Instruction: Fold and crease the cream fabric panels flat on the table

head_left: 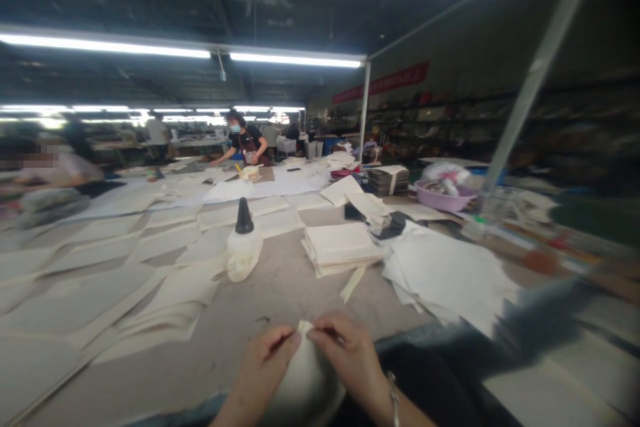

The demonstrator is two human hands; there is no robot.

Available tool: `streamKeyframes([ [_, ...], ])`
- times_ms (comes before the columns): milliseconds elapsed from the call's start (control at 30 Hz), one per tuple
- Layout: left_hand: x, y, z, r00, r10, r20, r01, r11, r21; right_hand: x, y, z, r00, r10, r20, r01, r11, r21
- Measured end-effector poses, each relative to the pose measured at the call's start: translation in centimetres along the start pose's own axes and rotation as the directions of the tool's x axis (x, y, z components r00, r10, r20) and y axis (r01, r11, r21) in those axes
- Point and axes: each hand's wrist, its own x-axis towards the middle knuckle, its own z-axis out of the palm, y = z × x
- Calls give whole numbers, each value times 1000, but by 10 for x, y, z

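Note:
My left hand (264,355) and my right hand (345,355) meet at the bottom centre, just above the near table edge. Both pinch the top edge of a cream-coloured folded piece (305,374) that curves down between them; whether it is paper or cloth I cannot tell. Fingers of both hands are closed on it. A bracelet sits on my right wrist. Just beyond the hands stands a white squeeze bottle with a black cone tip (243,240), and to its right a neat stack of cream sheets (340,247).
Cream sheets in rows (125,280) cover the grey table (280,287). Loose white sheets (445,274) lie at the right, a purple basin (443,197) behind them. A slanted metal pole (530,87) rises at the right. Other people work at the far end and left.

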Motion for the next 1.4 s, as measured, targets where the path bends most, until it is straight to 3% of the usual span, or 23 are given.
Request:
streamKeyframes([
  [100, 14, -4, -1, 999, -35, -42, 35, 999, -4, 15, 13, 6, 999, -18, 33, 16, 999, 34],
  [233, 32, -11, -9, 994, -108, -25, 103, 984, -145, 40, 23, 14, 988, -75, 135, 71, 997, 32],
  [467, 66, -42, -22, 977, -197, -81, 159, 928, -336, 69, 45, 46, 941, -232, 245, 265, 958, -109],
  [533, 73, -55, -23, 966, -245, -82, 194, 898, -394, 68, 58, 56, 916, -301, 265, 360, 909, -212],
  [633, 79, -74, -24, 950, -312, -29, 258, 830, -494, 62, 74, 67, 836, -419, 355, 534, 772, -346],
  [700, 79, -83, -25, 945, -326, -16, 275, 824, -495, 60, 79, 72, 803, -426, 415, 581, 713, -392],
  [767, 77, -86, -28, 945, -321, -53, 270, 864, -424, 61, 79, 75, 816, -363, 449, 550, 727, -411],
  [933, 73, -82, -33, 956, -281, -84, 249, 929, -275, 70, 70, 72, 867, -126, 482, 321, 882, -347],
  [1100, 74, -83, -33, 967, -256, -1, 249, 939, -238, 68, 64, 63, 836, -43, 547, 239, 925, -294],
  [1267, 74, -82, -29, 970, -244, 14, 239, 937, -254, 61, 66, 59, 792, -271, 548, 480, 830, -283],
  [1400, 77, -84, -27, 956, -290, 33, 288, 919, -271, 53, 65, 57, 678, -450, 582, 669, 706, -233],
])
